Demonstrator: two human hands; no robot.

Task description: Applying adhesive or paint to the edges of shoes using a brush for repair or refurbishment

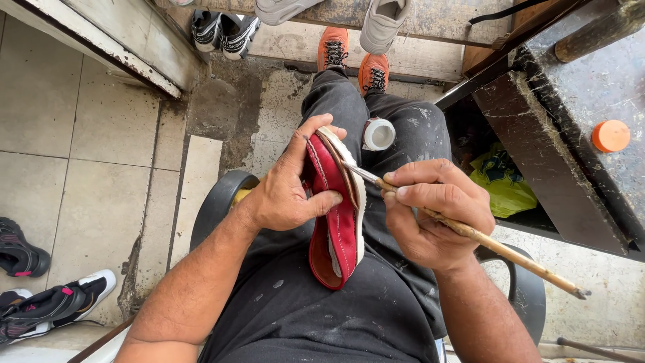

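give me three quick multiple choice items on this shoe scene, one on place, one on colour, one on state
1. Where is the small white pot?
A. on the person's lap
B. on the floor tiles
C. on the dark bench

2. What colour is the held shoe's upper?
A. blue
B. red
C. green

3. How is the brush held?
A. lying on the floor
B. tucked in a pocket
C. gripped, tip at the sole

Answers:
1 A, the white pot sits between the thighs.
2 B, the shoe in the left hand is red.
3 C, the right hand holds the brush.

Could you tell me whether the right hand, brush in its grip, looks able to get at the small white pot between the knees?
Probably yes. The right hand holds the brush just beside the red shoe, and the white pot sits open just beyond on the lap, with nothing lying between them.
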